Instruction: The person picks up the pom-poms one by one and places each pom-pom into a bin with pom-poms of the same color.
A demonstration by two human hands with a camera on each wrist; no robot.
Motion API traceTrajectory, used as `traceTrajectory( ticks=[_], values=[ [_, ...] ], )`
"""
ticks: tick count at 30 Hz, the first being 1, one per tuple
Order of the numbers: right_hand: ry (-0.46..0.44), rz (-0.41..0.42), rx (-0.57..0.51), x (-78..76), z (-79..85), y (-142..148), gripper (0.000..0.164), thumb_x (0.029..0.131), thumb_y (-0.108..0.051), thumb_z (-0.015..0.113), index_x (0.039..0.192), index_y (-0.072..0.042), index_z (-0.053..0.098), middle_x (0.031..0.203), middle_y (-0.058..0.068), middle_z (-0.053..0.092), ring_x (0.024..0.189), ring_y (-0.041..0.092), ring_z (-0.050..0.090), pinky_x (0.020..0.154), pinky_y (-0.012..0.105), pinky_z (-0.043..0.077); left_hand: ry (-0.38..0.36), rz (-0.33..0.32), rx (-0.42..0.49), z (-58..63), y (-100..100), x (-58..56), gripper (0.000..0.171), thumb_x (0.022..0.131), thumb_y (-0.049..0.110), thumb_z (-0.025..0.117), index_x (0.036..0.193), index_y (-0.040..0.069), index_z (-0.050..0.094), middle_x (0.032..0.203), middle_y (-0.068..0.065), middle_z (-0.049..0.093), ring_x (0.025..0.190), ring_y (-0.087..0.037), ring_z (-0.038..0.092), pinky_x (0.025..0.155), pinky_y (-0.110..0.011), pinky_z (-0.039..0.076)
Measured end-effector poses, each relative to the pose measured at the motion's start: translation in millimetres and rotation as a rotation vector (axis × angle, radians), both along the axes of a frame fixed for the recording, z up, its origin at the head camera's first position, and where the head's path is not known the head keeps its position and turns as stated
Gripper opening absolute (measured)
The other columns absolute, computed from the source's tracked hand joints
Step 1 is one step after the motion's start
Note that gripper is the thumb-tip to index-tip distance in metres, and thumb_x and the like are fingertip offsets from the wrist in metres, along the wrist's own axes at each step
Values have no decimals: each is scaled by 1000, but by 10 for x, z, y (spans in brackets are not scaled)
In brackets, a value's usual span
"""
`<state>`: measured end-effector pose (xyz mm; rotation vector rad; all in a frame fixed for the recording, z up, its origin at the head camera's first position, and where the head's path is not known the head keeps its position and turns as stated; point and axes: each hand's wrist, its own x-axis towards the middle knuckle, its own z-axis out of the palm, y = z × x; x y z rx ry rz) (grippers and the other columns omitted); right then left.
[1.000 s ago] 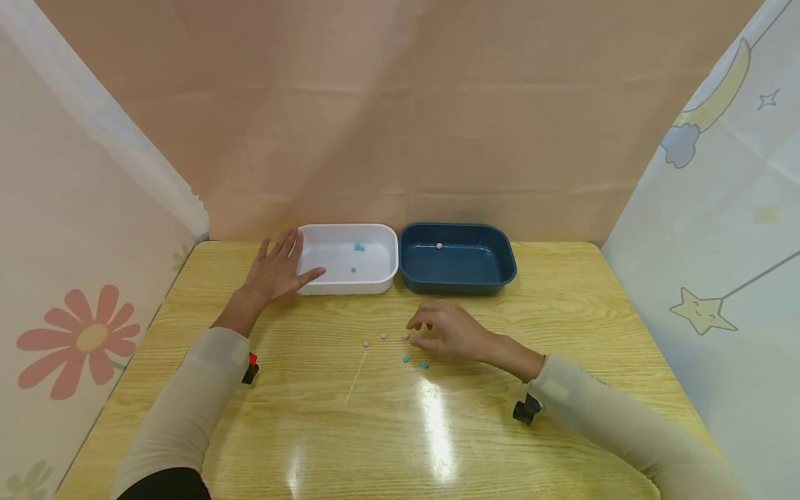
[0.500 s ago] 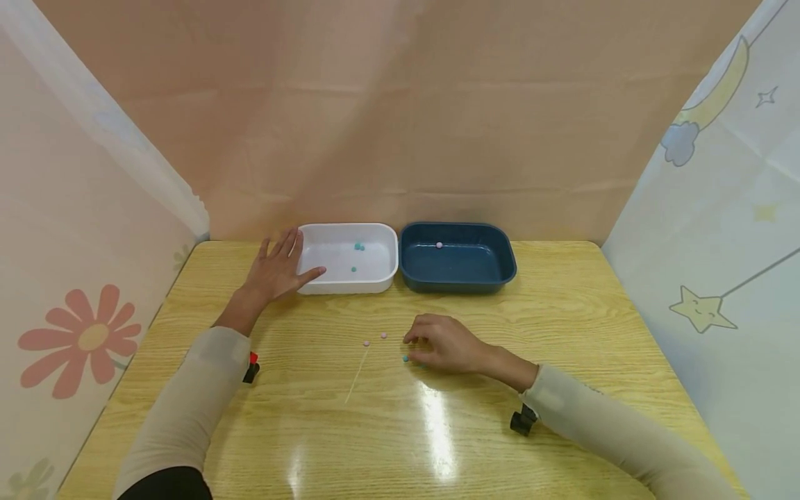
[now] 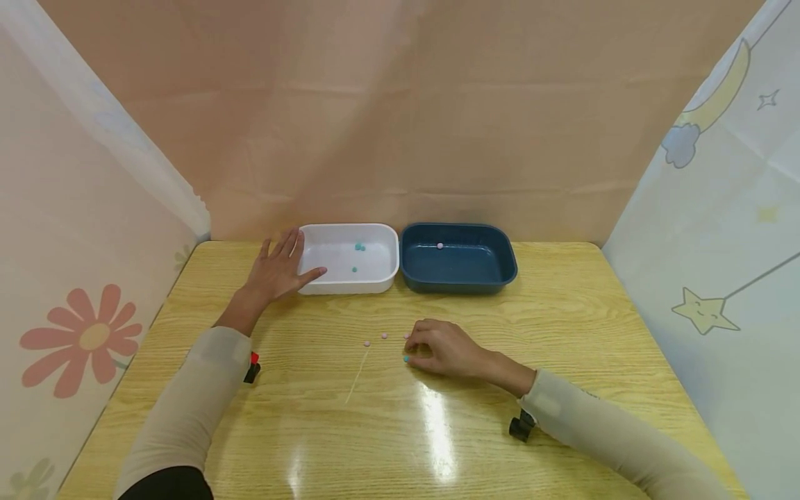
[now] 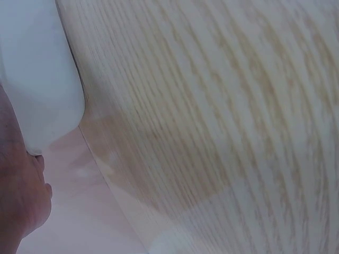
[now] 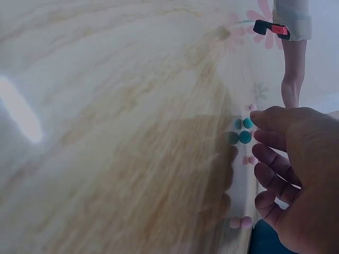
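My left hand [image 3: 275, 271] rests on the left end of the white tray [image 3: 346, 287], fingers spread and the thumb over its front rim. My right hand [image 3: 446, 347] is low over the table, fingers loosely bent, thumb and index finger apart. Right at its fingertips lie two small teal beads [image 5: 244, 137] on the table, seen in the right wrist view; the head view shows one teal bead [image 3: 405, 359] by the thumb, the other hidden by the hand. A pink bead [image 3: 406, 336] sits by the index finger, and two more pink beads [image 3: 384, 336] lie to the left.
A dark blue tray [image 3: 459, 286] stands against the white one's right side, with a pink bead [image 3: 440, 246] inside. Three teal beads [image 3: 354, 269] lie in the white tray. Behind the trays rises a brown backdrop [image 3: 400, 139]; printed sheets flank the wooden table [image 3: 312, 417].
My right hand has moved a little toward the table's front, from the pink bead to the teal ones, and now covers one of them. The left hand stays still.
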<state>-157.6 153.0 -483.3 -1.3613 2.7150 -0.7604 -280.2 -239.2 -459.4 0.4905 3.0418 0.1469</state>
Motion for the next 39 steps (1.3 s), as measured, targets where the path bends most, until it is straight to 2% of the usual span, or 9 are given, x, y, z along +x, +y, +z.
traceTrajectory(
  ticks=[13, 23, 29, 35, 39],
  values=[
    [31, 3, -3, -8, -65, -19, 8, 91, -24, 86, 96, -19, 81, 104, -6, 72, 98, 10, 69, 82, 29, 59, -8, -1, -4, -18, -5, -12, 110, 102, 78, 35, 168, -2, -1, 177, -22, -1, 164, -39, 3, 128, -64, -2],
    [29, 0, -3, -4, -90, -36, 8, 94, -25, 82, 93, -17, 82, 103, -6, 73, 101, 11, 70, 83, 29, 59, -14, 3, -5, -30, -10, -17, 109, 102, 77, 34, 168, -2, -4, 177, -21, -3, 164, -39, 2, 128, -64, -4],
    [8, -1, -19, -9, -53, -27, 6, 92, -23, 84, 93, -18, 82, 100, -7, 72, 96, 9, 68, 82, 28, 58, -9, 4, -2, -41, -14, -21, 108, 103, 75, 37, 168, -3, 0, 177, -22, 0, 164, -39, 2, 128, -64, -2],
    [16, 5, -32, -39, -16, -20, 6, 90, -19, 86, 94, -18, 82, 97, -7, 71, 90, 6, 65, 78, 25, 57, -18, 3, -7, -44, -21, -27, 111, 101, 80, 32, 168, -2, -3, 177, -21, -4, 164, -38, 0, 128, -64, -4],
    [27, -4, -31, -67, 71, -16, 5, 91, -16, 84, 95, -17, 82, 98, -6, 71, 89, 7, 66, 77, 26, 57, -17, 2, -12, -30, -20, -27, 111, 101, 80, 30, 168, -2, -3, 177, -22, -3, 164, -39, 0, 128, -64, -4]
  ],
)
